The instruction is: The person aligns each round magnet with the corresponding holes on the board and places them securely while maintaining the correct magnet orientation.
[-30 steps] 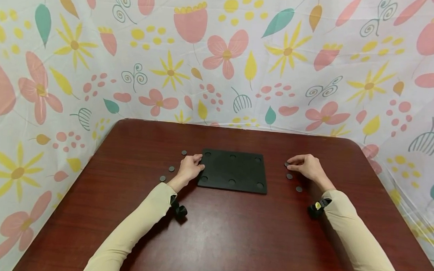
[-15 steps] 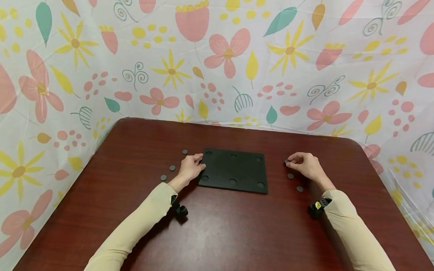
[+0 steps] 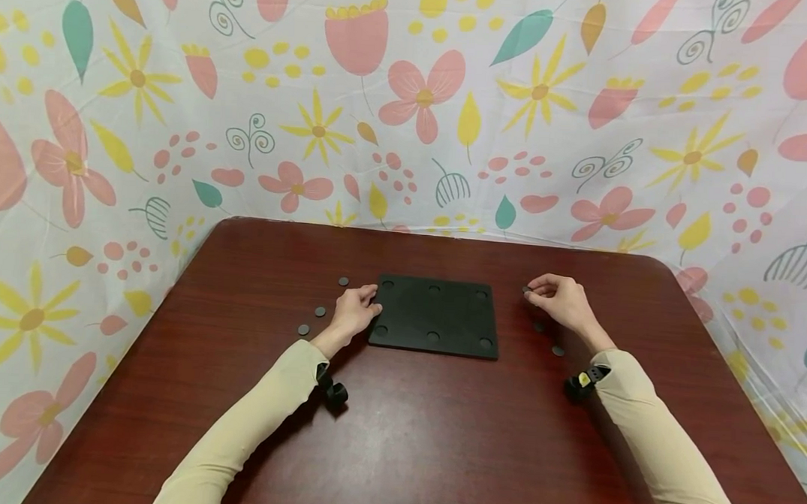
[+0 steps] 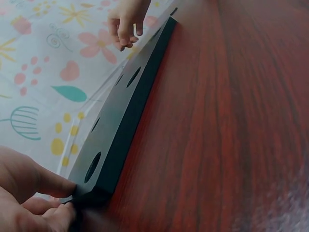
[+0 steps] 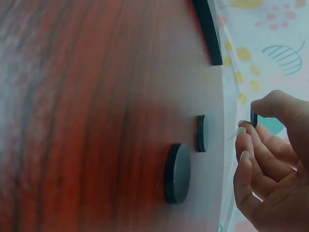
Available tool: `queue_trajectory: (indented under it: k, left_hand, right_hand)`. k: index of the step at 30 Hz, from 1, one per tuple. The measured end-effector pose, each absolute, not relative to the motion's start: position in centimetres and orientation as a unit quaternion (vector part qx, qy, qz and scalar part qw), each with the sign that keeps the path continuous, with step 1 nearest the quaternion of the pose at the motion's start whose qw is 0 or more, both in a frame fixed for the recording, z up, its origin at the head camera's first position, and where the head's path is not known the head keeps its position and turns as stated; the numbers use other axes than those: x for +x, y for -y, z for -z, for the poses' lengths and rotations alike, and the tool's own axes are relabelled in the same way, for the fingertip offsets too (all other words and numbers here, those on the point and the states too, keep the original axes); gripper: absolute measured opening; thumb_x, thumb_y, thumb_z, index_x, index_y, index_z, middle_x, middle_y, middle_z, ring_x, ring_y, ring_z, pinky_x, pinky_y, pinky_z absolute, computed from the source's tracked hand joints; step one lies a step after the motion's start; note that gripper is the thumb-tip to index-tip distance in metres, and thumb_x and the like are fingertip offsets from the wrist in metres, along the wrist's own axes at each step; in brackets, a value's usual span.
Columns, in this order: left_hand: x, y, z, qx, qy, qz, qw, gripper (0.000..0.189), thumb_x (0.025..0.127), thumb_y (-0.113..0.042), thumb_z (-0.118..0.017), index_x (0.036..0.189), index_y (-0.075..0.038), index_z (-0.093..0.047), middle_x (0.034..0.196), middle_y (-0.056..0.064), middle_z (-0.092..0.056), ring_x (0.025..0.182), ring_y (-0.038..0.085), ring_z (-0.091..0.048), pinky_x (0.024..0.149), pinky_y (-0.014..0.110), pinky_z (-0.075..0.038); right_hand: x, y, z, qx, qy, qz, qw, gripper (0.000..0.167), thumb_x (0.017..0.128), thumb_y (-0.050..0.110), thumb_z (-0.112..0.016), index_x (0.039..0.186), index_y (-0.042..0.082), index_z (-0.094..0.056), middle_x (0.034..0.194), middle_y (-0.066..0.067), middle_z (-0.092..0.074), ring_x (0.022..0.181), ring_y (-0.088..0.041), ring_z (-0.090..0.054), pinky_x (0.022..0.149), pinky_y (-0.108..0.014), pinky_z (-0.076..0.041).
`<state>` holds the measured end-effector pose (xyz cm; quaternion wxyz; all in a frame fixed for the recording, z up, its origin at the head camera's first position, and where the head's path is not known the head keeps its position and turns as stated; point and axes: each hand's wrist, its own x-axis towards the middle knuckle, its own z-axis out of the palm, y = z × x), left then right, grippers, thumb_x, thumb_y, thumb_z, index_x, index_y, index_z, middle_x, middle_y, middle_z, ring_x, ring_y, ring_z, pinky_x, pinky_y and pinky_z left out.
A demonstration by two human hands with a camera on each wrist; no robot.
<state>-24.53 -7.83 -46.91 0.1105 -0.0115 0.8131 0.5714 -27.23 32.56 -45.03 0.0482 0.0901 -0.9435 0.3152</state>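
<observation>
Your right hand point(image 3: 565, 300) pinches one disc point(image 5: 254, 117) between black board point(image 3: 434, 317) and right edge of tabletop point(image 3: 436, 434); your left hand point(image 3: 352, 314) grips board's left edge.

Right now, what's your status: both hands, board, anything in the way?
Left hand gripping black board at left end. Right hand pinching dark disc, clear of table. Six recesses unfilled. Nothing seen between disc and board.

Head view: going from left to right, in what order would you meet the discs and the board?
Nearest left-side disc, middle left-side disc, farthest left-side disc, black recessed board, pinched disc in the right hand, farther loose right-side disc, nearer loose right-side disc.
</observation>
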Motion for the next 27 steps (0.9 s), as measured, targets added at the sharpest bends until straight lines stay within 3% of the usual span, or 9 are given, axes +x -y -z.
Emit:
queue_trajectory:
  k: [18,27]
  left_hand:
    - [-24.6,7.7,47.0,-0.002,-0.813,-0.574,0.098,0.051,0.096,-0.006,-0.058,0.145,-0.006,-0.044,0.151,0.015,-0.042,0.14,0.028,-0.04,0.106,0.04,-0.044]
    - [-24.6,7.9,47.3,-0.005,-0.811,-0.576,0.099,0.051,0.096,-0.006,-0.058,0.146,-0.007,-0.044,0.151,0.014,-0.041,0.14,0.026,-0.04,0.106,0.039,-0.045]
  right_hand:
    - [-27.1,-31.3,44.8,0.114,0.933,-0.332,0.084,0.019,0.09,0.018,-0.07,0.101,0.002,-0.069,0.09,-0.016,-0.072,0.08,-0.029,-0.068,0.064,-0.012,-0.047]
    - [-27.1,-30.0,44.3,0.126,0.931,-0.334,0.076,0.019,0.09,0.021,-0.069,0.102,0.005,-0.069,0.09,-0.013,-0.072,0.076,-0.021,-0.068,0.065,-0.016,-0.049]
